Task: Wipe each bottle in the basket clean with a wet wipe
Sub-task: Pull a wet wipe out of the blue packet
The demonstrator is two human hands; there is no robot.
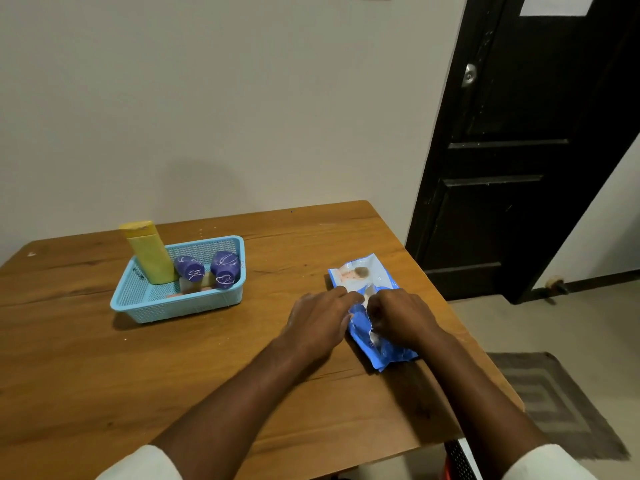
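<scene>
Now we pin the crinkled blue plastic wet-wipe pack (pixel 372 327) with left hand (pixel 317 327), fingers straight, while right hand (pixel 403 320), fingers curled, pinches its opening; bottles wait in the light-blue mesh basket (pixel 138 299).

Lt blue basket (pixel 180 306), yellow bottle (pixel 150 254), 2 purple bottles (pixel 225 268), blue/white pack (pixel 367 275).

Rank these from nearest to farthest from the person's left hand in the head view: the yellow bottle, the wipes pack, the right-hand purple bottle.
1. Wipes pack: on the table, touching the left hand's fingers, just to its right.
2. Right-hand purple bottle: in the basket, to the hand's left and farther back.
3. Yellow bottle: upright at the basket's far left corner.
</scene>
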